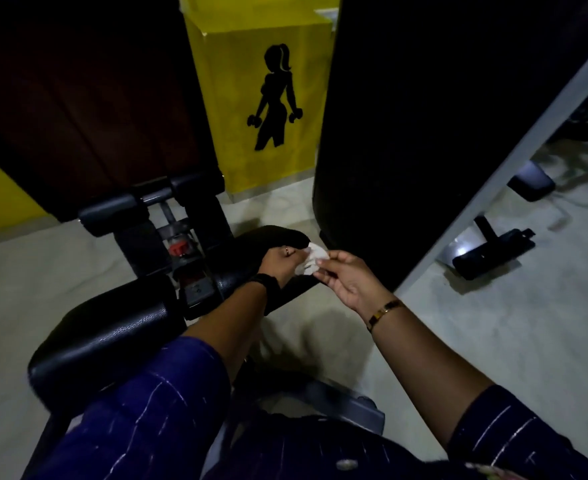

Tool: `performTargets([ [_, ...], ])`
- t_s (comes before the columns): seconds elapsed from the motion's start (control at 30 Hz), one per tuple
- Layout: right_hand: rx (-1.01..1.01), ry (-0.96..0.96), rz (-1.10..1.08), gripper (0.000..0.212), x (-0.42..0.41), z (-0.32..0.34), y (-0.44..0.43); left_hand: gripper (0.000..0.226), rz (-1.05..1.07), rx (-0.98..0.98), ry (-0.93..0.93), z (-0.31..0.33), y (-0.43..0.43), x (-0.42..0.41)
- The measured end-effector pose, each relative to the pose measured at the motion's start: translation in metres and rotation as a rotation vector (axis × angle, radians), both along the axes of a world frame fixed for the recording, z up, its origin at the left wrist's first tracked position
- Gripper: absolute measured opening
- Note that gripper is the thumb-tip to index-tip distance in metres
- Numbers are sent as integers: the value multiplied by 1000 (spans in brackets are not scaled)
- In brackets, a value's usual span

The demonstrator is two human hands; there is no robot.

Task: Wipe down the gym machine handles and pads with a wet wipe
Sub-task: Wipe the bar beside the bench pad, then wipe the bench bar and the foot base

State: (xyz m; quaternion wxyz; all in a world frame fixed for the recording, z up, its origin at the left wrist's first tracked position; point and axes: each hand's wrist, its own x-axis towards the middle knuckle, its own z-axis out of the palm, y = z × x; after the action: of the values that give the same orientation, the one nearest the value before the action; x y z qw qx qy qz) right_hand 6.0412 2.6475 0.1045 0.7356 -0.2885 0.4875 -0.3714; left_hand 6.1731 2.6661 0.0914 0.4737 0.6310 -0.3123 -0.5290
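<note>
While both hands are pinching the wet wipe (311, 261) just right of the frame's centre, the job is looking early or paused. The left hand (280, 263) is gripping one side of the white sheet with curled fingers, and the right hand (348, 282) is nipping the other edge between thumb and fingertips. The sheet is hanging between them at the right end of the far pad (271, 239); whether it is touching the pad I cannot tell. No wet sheen is showing in this dim light, so nothing is proving any pad done. The near pad (112, 327) at lower left and the roller handles (110, 206) at upper left are probably waiting their turn. Between the pads, a metal bracket with a red knob (178, 249) is sitting where a wipe could snag. A dark upright column (424, 133) is crowding the far pad's end, a grey beam (510, 168) is slanting down the right side, and a yellow panel (268, 46) is standing behind.
</note>
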Motion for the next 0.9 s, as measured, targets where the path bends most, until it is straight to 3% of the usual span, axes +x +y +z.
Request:
performTargets([
  [0.13, -31, 77, 160, 27, -5, 5, -8, 17, 114, 40, 177, 4, 7, -6],
  [0.33, -7, -64, 323, 20, -11, 12, -12, 33, 253, 37, 95, 2, 21, -21],
  [0.43, -51, 11, 394, 8, -14, 13, -3, 31, 323, 10, 144, 0, 35, -31],
  [0.6, -58, 90, 541, 26, -17, 7, 21, 38, 454, 21, 119, -10, 73, -39],
  [0.73, -22, 99, 687, 35, -14, -1, 45, 21, 623, 28, 199, -20, 113, -43],
  [0.9, 31, 84, 809, 38, 3, 0, 82, 17, 756, -20, 271, -16, 169, -48],
])
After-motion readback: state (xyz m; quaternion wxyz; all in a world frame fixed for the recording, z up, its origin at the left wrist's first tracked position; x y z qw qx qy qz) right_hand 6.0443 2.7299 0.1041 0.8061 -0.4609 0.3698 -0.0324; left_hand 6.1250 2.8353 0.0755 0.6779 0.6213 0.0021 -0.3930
